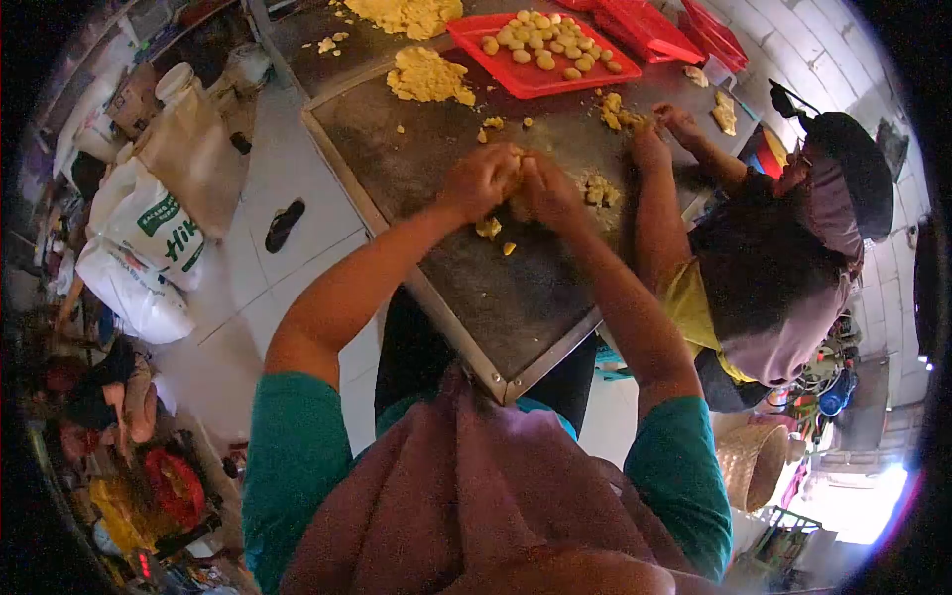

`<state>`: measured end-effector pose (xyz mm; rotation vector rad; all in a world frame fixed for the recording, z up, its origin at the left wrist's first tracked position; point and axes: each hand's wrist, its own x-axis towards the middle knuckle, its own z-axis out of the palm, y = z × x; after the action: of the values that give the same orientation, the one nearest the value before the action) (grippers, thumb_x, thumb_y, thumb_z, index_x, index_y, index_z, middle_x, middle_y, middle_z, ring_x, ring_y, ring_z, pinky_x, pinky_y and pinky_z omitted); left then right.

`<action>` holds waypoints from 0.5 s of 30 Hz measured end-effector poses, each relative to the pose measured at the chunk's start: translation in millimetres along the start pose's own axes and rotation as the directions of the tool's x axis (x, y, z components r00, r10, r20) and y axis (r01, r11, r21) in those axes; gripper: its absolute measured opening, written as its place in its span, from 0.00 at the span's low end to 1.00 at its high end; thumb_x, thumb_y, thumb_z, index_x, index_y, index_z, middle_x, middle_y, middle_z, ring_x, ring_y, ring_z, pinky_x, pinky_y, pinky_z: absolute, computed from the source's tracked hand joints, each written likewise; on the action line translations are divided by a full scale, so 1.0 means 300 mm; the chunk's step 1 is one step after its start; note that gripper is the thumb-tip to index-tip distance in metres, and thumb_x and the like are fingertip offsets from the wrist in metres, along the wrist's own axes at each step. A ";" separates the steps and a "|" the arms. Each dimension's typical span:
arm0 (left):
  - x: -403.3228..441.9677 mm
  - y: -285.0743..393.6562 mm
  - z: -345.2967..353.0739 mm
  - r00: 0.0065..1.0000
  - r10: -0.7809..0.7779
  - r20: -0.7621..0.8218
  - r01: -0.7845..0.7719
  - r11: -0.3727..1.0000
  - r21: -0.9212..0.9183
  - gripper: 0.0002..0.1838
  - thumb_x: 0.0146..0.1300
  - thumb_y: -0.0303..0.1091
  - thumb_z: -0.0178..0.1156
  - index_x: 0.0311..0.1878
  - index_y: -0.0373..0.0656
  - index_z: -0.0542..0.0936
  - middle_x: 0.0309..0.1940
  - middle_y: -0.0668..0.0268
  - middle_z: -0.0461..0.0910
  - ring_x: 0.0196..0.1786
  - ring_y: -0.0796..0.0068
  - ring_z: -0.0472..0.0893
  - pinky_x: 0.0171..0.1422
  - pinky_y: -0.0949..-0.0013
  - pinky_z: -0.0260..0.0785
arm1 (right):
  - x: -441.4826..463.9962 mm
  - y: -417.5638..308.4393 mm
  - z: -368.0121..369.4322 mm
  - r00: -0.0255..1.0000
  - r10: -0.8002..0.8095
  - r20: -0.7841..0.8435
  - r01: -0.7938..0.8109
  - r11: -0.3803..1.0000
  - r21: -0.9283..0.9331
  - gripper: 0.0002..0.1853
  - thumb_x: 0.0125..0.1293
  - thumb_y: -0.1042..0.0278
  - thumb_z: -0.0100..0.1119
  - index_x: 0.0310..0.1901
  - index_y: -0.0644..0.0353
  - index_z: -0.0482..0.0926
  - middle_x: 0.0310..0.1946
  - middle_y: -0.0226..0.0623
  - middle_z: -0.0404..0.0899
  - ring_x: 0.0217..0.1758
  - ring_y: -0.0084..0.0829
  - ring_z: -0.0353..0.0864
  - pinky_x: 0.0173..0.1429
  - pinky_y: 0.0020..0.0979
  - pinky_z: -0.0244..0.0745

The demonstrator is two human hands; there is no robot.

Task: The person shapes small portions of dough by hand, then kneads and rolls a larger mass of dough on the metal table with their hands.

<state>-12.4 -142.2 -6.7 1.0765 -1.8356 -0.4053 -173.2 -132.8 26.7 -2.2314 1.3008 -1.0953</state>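
Close together over the metal-topped table point(506, 307), my left hand point(481, 181) and my right hand point(551, 193) are closed with fingers curled inward. Both grip a piece of yellow dough point(519, 203), mostly hidden by the fingers. Small dough bits point(488, 228) lie just below my hands, and a crumbly heap of dough point(598, 190) sits to the right. Beyond my hands, a larger flattened dough mass point(428, 76) rests on the table. A red tray point(540, 89) farther back holds many small round dough balls point(545, 61).
At the right, a co-worker point(783, 258) in a dark cap leans over the table, hands point(654, 144) at another dough lump point(617, 114). More red trays point(650, 30) stand at the back. White sacks point(149, 238) and a dark sandal point(285, 225) are on the left floor.
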 end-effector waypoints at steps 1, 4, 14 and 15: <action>-0.015 0.005 0.011 0.995 0.098 -0.032 -0.095 0.991 0.098 0.20 0.66 0.41 0.47 0.52 0.35 0.72 0.49 0.49 0.72 0.52 0.51 0.72 0.58 0.56 0.62 | -0.003 0.005 0.017 1.000 -0.014 -0.009 0.015 0.998 0.060 0.19 0.69 0.59 0.38 0.51 0.62 0.72 0.48 0.49 0.73 0.51 0.51 0.71 0.56 0.42 0.65; -0.018 0.048 -0.001 0.998 0.025 0.053 -0.034 0.985 0.167 0.18 0.67 0.40 0.42 0.48 0.37 0.73 0.45 0.52 0.75 0.49 0.50 0.73 0.56 0.56 0.64 | 0.012 -0.027 0.028 0.999 -0.045 -0.026 0.048 0.989 0.136 0.19 0.70 0.60 0.35 0.53 0.63 0.70 0.50 0.49 0.73 0.53 0.51 0.70 0.59 0.39 0.64; 0.140 0.076 -0.020 0.929 -0.227 0.292 0.184 0.969 0.168 0.30 0.68 0.49 0.33 0.32 0.36 0.79 0.29 0.48 0.77 0.35 0.47 0.77 0.45 0.52 0.67 | 0.062 0.043 0.078 0.983 0.135 0.125 -0.107 0.973 -0.205 0.21 0.70 0.61 0.32 0.54 0.68 0.66 0.38 0.51 0.76 0.41 0.49 0.76 0.44 0.42 0.72; 0.146 0.026 0.004 0.957 -0.106 0.270 0.052 0.978 0.200 0.23 0.66 0.45 0.38 0.37 0.34 0.76 0.26 0.49 0.75 0.31 0.48 0.75 0.39 0.53 0.66 | 0.049 0.087 0.099 0.998 -0.014 0.068 0.034 0.952 -0.304 0.21 0.70 0.60 0.32 0.54 0.68 0.67 0.37 0.51 0.76 0.38 0.49 0.76 0.41 0.43 0.73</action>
<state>-24.9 -173.7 22.2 1.2801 -2.1196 -0.4534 -162.0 -161.8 -1.8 -2.4846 1.5061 -0.8687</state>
